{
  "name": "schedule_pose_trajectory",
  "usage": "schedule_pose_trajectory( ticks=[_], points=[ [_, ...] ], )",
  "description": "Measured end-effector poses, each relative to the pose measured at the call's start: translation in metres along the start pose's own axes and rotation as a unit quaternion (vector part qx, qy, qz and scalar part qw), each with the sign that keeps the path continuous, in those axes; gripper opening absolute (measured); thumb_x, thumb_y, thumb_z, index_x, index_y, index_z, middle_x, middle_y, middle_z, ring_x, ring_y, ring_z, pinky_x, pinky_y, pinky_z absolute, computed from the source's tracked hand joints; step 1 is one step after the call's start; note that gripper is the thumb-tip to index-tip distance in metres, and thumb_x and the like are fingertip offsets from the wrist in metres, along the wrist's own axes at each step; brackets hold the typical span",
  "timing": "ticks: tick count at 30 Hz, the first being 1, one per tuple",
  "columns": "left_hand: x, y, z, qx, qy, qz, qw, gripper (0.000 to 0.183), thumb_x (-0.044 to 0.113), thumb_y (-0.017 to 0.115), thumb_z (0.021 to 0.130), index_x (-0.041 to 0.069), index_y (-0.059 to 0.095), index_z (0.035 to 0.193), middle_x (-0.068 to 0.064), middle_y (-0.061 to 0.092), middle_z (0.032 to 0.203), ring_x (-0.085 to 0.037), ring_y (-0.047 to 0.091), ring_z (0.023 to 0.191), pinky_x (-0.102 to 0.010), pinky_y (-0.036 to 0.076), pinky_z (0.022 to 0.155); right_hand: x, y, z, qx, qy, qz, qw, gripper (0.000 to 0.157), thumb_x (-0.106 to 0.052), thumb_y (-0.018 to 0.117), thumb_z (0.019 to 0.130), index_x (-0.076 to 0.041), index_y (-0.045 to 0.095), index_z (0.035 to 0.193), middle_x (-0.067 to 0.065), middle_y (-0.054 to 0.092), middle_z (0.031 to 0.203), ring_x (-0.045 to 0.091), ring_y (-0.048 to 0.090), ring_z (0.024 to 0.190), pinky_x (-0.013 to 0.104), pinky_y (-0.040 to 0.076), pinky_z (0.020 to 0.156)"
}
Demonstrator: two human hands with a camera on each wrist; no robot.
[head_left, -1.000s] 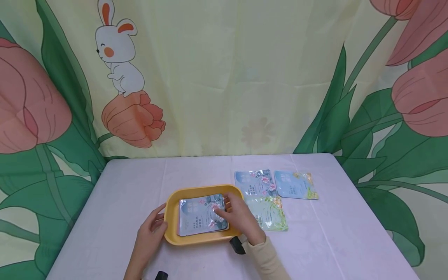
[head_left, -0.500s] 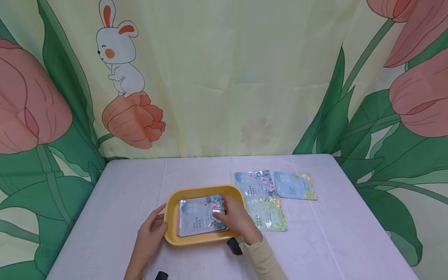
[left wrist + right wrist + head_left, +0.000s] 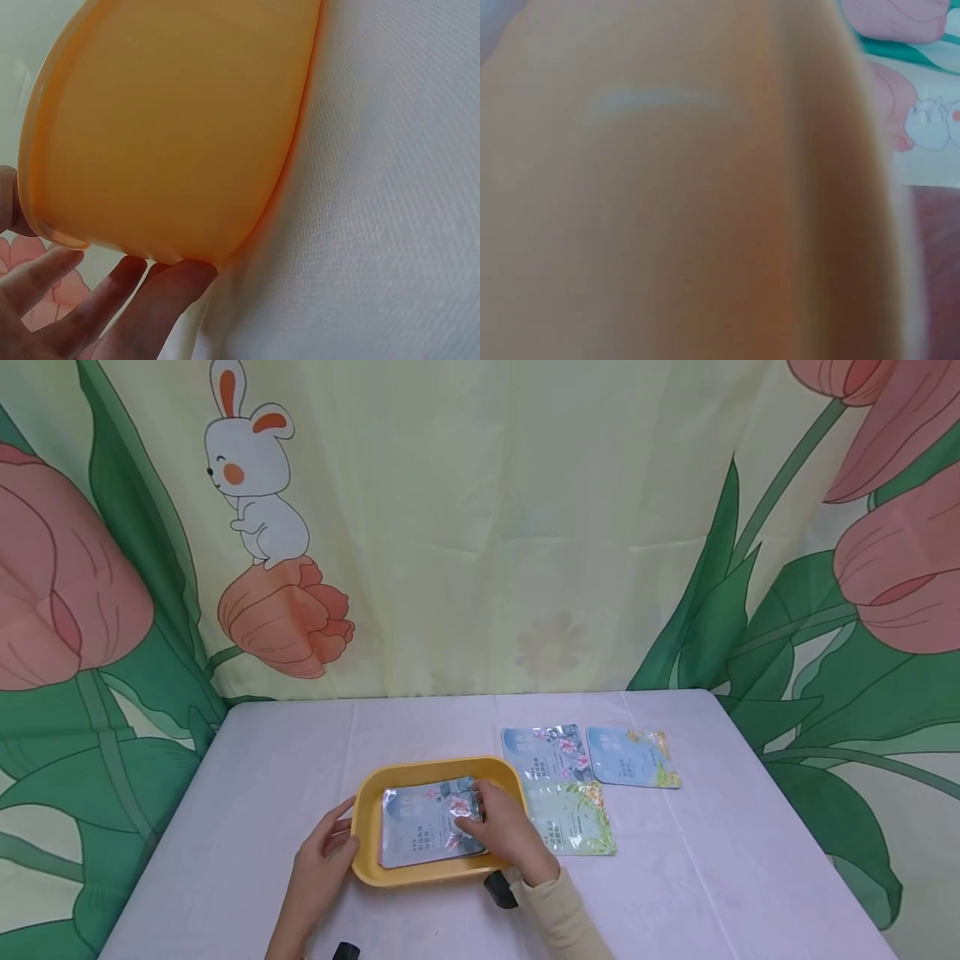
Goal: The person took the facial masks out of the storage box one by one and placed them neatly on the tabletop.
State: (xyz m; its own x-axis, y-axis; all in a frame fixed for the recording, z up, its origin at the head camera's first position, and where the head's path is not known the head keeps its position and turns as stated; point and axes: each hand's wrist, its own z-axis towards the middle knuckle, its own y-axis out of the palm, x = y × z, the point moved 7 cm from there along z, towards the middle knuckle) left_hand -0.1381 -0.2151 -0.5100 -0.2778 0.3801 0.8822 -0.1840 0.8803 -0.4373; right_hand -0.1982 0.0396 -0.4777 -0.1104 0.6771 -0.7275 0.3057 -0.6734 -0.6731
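Note:
A yellow tray (image 3: 420,877) stands on the table with a small stack of flat glossy packets inside. The top packet (image 3: 412,827) is blue-grey with pink flowers; a pinkish edge shows beneath it at the left. My right hand (image 3: 510,831) reaches over the tray's right end and pinches that packet's right side, thumb on top and fingers curled at its edge. Against the tray's left end rests my left hand (image 3: 321,860). In the left wrist view its extended fingers (image 3: 169,300) touch the tray's outer wall (image 3: 172,135). The right wrist view is mostly blurred, filled by skin tones.
Right of the tray lie three more packets: a blue-grey flowered one (image 3: 546,752), a light blue one (image 3: 630,758) and a green one (image 3: 566,818), partly overlapped by the tray and hand. A white cloth covers the table (image 3: 712,877). Behind hangs a printed curtain (image 3: 480,527).
My right hand has shifted slightly left, and the top packet under its thumb has slid a little left too. The left hand and tray stay in place.

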Motion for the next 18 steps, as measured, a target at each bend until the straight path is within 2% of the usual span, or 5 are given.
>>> schedule_pose_trajectory(
  ticks=[9, 18],
  points=[
    [0.0007, 0.0007, 0.0009, -0.002, -0.005, 0.004, 1.0000, 0.053, 0.016, 0.056, 0.094, 0.024, 0.048, 0.145, -0.013, 0.060, 0.131, -0.028, 0.058, 0.122, -0.040, 0.051, 0.104, 0.0006, 0.0072, 0.0011, -0.017, -0.002, 0.030, 0.999, 0.055, -0.021, 0.076, 0.086, 0.002, 0.051, 0.130, 0.012, 0.062, 0.105, 0.021, 0.057, 0.089, 0.040, 0.059, 0.085],
    [0.0016, 0.0008, 0.0001, -0.002, 0.004, 0.006, 1.0000, 0.054, 0.013, 0.055, 0.093, 0.023, 0.048, 0.146, -0.014, 0.060, 0.131, -0.028, 0.058, 0.122, -0.039, 0.050, 0.105, -0.0008, 0.0100, 0.0004, -0.029, -0.009, 0.025, 0.999, 0.053, -0.021, 0.075, 0.087, 0.003, 0.048, 0.126, 0.010, 0.058, 0.096, 0.019, 0.052, 0.082, 0.031, 0.051, 0.071]
  ],
)
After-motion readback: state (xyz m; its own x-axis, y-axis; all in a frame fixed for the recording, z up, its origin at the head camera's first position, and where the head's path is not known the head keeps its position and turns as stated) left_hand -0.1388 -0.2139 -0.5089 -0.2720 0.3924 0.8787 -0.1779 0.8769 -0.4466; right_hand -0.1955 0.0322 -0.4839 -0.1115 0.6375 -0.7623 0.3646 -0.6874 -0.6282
